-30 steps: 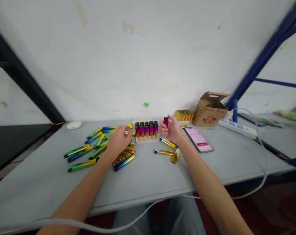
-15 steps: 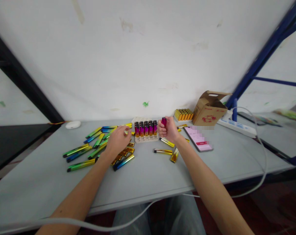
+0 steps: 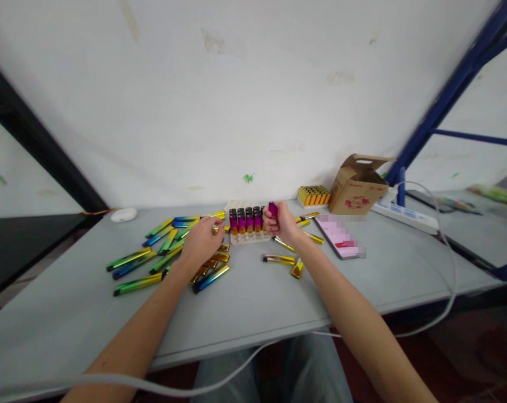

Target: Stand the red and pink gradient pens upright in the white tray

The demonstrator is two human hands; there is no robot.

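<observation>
My right hand is closed around a purple cylinder, holding it upright beside a pale tray. In that tray, purple-and-orange cylinders with black tops stand in rows; its front holes show bare. My left hand hovers left of the tray over shiny tubes, its thumb and fingers curled into a pinch. A gold tube shows by its fingertips; whether anything is gripped cannot be made out. Green, blue and gold tubes with dark ends lie loose at left. Gold-and-silver tubes lie right of the tray.
Behind my right hand stands a block of yellow-orange cylinders, beside an open cardboard box. A phone lies in front of the box. Further right is a white power strip with a cable. A white case sits far left.
My right hand has moved a little left, bringing the purple cylinder closer to the tray's right end. My left hand has hardly moved.
</observation>
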